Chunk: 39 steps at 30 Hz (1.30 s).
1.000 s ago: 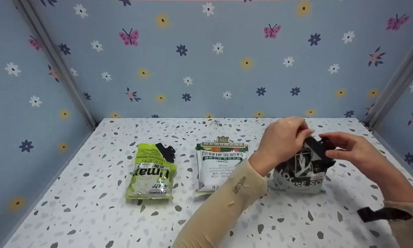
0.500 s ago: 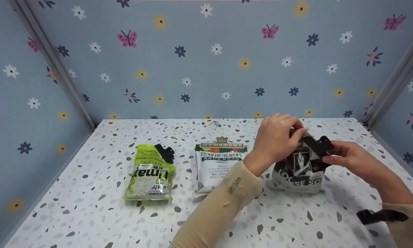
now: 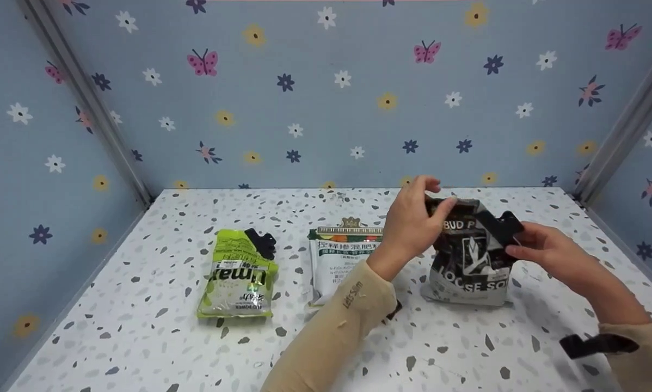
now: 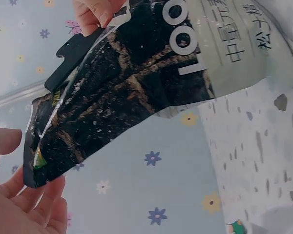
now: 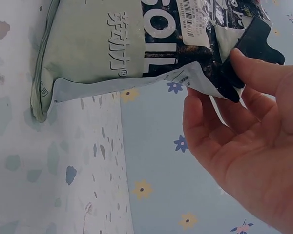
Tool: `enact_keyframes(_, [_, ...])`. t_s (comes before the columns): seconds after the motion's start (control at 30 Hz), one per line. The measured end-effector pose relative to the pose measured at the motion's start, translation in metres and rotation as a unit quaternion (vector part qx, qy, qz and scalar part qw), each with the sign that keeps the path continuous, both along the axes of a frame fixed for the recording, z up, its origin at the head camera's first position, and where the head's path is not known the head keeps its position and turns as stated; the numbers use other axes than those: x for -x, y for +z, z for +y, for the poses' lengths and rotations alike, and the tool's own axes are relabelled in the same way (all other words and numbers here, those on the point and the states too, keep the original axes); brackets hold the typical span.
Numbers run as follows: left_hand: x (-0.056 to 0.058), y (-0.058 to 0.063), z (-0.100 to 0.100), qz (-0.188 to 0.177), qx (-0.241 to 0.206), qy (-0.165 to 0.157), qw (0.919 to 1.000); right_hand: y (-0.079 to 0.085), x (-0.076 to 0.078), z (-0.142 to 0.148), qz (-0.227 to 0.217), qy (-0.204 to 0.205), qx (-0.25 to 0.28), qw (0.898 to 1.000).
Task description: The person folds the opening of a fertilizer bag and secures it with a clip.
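Note:
A black-and-pale soil bag [image 3: 470,283] stands upright on the right side of the tabletop, its top left corner raised. A black clip [image 3: 501,227] sits aslant over its upper right corner. My right hand [image 3: 565,264] pinches that clip and the corner between thumb and fingers, as the right wrist view also shows on the clip [image 5: 256,44]. At the bag's upper left corner is my left hand [image 3: 410,223]. In the left wrist view, the left fingers [image 4: 44,200] lie behind the corner and the thumb is spread apart from it.
A green bag [image 3: 233,294] with a black clip [image 3: 262,243] lies at the left. Between it and the soil bag lies a white fertilizer bag [image 3: 326,267] with a piano-shaped clip [image 3: 350,230], partly behind my left forearm. A flowered wall [image 3: 315,98] rises at the back.
My left hand has moved left from beside the clip to the bag's left corner, and its fingers have spread. The bag's top has unfolded, showing more lettering. My right hand has shifted slightly.

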<state>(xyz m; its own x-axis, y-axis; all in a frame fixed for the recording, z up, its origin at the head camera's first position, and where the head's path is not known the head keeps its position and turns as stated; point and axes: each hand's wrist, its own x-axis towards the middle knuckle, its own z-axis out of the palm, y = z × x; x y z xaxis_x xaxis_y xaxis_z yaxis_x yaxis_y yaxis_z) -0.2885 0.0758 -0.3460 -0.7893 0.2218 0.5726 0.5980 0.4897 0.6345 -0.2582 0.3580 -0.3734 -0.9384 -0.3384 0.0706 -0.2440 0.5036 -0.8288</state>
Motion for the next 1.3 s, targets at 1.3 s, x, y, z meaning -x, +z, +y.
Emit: enact_keyframes(1.3, [0.015,-0.058,-0.003,-0.304,-0.08,0.032,0.9488,-0.021,0.02,-0.023,-0.032,-0.103,-0.011,0.994])
